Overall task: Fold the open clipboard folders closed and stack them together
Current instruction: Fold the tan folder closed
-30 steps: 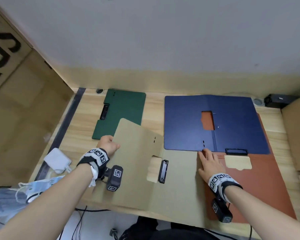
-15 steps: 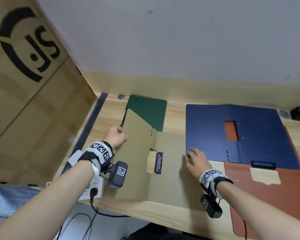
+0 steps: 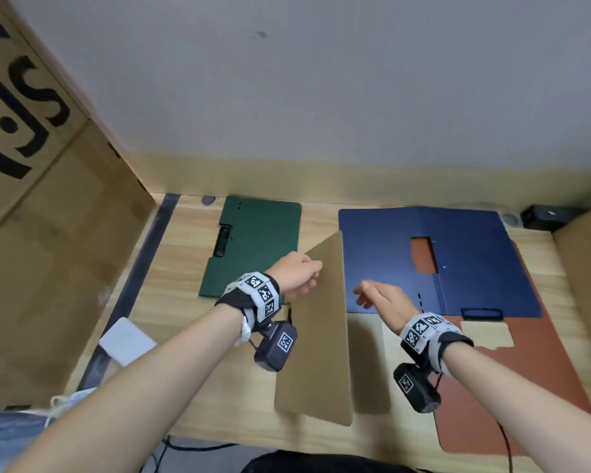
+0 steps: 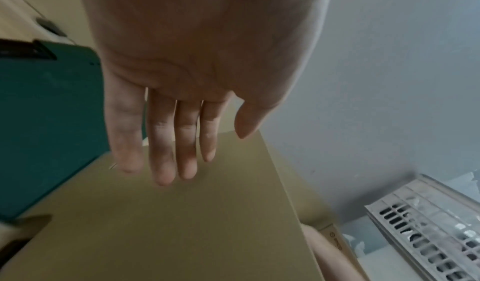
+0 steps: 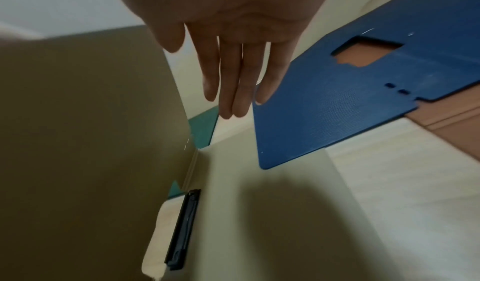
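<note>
At the near edge of the wooden bench (image 3: pixel 171 302) the tan folder (image 3: pixel 318 336) is seen half folded: its left cover is raised to stand nearly upright on the spine, while the right half lies flat with a black clip (image 5: pixel 183 232) beside the spine. The left hand (image 3: pixel 296 276) is placed against the outer face of the raised cover near its far top corner; in the left wrist view the fingers (image 4: pixel 161 141) are stretched out straight and close together along the cover, the thumb at the cover's edge, nothing being gripped. The right hand (image 3: pixel 382 302) is held above the flat half, just right of the raised cover and apart from it, with its fingers (image 5: pixel 233 84) straight, close together and empty. A white adapter (image 3: pixel 127 341) is seen at the left of the bench, near a cardboard box (image 3: pixel 48 233) marked with black letters. To the right, the brown folder (image 3: pixel 526 387) lies open and flat, partly covered by the blue folder (image 3: pixel 475 261), which is also spread open; brown shows through a cut-out in the blue cover. Farther back on the left, the green folder (image 3: pixel 256 247) lies closed, its black clip at the left edge. A small black device (image 3: pixel 543 216) sits at the far right corner by the wall
</note>
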Demonstrator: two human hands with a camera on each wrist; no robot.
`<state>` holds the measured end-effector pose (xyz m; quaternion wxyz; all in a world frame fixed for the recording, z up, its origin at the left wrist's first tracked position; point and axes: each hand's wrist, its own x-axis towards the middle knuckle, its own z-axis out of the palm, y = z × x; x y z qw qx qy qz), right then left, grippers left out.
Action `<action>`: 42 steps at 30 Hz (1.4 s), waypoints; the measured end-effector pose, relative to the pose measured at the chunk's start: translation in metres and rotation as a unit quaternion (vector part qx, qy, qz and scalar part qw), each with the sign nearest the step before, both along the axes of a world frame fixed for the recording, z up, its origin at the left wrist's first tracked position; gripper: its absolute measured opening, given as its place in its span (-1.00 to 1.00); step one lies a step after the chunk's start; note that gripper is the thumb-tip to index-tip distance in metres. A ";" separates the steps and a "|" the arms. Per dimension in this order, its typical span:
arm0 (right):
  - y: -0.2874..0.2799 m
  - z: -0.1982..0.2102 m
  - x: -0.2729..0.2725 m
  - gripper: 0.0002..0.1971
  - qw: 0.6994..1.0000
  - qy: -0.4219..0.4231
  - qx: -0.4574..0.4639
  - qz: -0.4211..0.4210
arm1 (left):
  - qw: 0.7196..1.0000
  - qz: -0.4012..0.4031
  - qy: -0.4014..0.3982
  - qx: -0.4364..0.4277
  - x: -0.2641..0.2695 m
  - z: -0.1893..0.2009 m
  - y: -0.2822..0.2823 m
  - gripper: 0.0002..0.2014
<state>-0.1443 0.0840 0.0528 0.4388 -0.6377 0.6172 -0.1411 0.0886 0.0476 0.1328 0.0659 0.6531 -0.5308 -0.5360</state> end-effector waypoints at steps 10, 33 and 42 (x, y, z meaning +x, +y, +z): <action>0.011 -0.049 -0.038 -0.54 0.988 0.128 0.087 -0.020 | 0.982 -0.001 -0.184 0.047 -0.001 -0.094 0.028 -0.75; 0.010 -0.095 0.058 -0.64 0.991 0.071 0.079 -0.076 | 0.952 0.285 -0.008 -0.109 0.091 -0.129 0.033 -0.87; -0.050 -0.086 0.113 -0.68 0.986 -0.085 0.074 -0.127 | 0.924 0.355 0.028 -0.141 0.150 -0.113 -0.023 -0.88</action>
